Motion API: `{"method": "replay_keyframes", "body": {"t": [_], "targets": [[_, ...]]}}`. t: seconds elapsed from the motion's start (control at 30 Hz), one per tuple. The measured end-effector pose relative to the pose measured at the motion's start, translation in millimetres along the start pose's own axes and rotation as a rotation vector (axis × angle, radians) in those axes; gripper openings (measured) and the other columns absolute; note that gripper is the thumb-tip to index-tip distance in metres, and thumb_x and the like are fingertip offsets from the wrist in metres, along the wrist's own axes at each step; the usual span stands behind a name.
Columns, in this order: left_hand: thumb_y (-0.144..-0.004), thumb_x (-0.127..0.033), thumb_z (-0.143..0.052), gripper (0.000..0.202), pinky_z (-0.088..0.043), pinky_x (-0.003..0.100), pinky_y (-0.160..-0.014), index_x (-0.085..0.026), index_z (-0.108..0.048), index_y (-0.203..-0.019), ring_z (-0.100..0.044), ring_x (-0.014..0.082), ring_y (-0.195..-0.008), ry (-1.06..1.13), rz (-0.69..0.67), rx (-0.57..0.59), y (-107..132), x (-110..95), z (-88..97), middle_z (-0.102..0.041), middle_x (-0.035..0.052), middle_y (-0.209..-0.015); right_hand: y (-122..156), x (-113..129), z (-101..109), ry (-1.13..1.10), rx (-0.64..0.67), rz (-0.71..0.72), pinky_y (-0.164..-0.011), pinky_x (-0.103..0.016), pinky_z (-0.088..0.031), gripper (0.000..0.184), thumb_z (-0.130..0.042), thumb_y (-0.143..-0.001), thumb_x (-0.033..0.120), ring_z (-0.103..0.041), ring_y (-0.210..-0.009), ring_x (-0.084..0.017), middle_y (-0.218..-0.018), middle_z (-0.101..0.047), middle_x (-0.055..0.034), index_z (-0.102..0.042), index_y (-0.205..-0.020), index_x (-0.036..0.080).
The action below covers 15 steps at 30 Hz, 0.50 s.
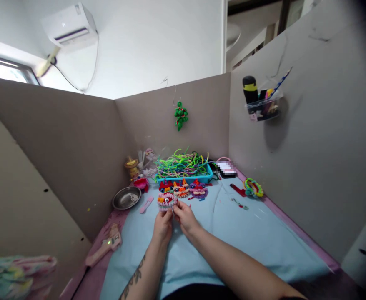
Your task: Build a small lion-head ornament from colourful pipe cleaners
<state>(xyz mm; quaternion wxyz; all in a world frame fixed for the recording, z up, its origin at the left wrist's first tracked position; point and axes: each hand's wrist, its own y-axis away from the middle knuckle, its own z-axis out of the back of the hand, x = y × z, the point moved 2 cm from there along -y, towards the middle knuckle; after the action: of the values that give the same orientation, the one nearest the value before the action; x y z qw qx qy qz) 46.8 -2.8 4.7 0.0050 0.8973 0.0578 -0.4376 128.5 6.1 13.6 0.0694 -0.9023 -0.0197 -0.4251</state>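
Observation:
My left hand (163, 225) and my right hand (184, 216) meet over the light blue mat (258, 237), fingers pinched on the lower edge of a small pink and white pipe-cleaner figure (166, 201). Just beyond it stand three similar colourful figures (183, 188) in a row. Behind them, a blue tray (201, 177) is piled with green, yellow and purple pipe cleaners (179, 163).
A metal bowl (126, 197), a red dish (141, 183) and a pink glue gun (103, 248) lie to the left. A ring of coloured pipe cleaners (253, 187) and a red tool (237, 190) lie to the right. Grey partition walls enclose the desk; a green ornament (181, 115) hangs on the back wall.

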Motion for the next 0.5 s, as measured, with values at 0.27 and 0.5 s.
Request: {"method": "replay_keyframes", "body": {"t": [0.27, 0.5], "targets": [[-0.056, -0.026, -0.079, 0.032, -0.044, 0.029, -0.079, -0.012, -0.068, -0.082, -0.062, 0.0196, -0.083, -0.053, -0.019, 0.03, 3, -3, -5.8, -0.07, 0.008, -0.085, 2, 1, 0, 0.015, -0.043, 0.039, -0.049, -0.021, -0.029, 0.014, -0.066, -0.062, 0.028, -0.042, -0.054, -0.01, -0.061, -0.055, 0.0025, -0.058, -0.067, 0.018], [-0.054, -0.03, -0.08, 0.034, -0.041, 0.021, -0.062, -0.016, -0.068, -0.083, -0.059, 0.0134, -0.072, -0.05, -0.036, -0.07, -7, -12, 11.3, -0.068, 0.0027, -0.081, -6, 6, 15, 0.087, -0.164, -0.061, -0.047, -0.019, -0.031, 0.032, -0.07, -0.06, 0.03, -0.054, -0.066, -0.012, -0.091, -0.061, -0.0011, -0.061, -0.09, 0.022]]}}
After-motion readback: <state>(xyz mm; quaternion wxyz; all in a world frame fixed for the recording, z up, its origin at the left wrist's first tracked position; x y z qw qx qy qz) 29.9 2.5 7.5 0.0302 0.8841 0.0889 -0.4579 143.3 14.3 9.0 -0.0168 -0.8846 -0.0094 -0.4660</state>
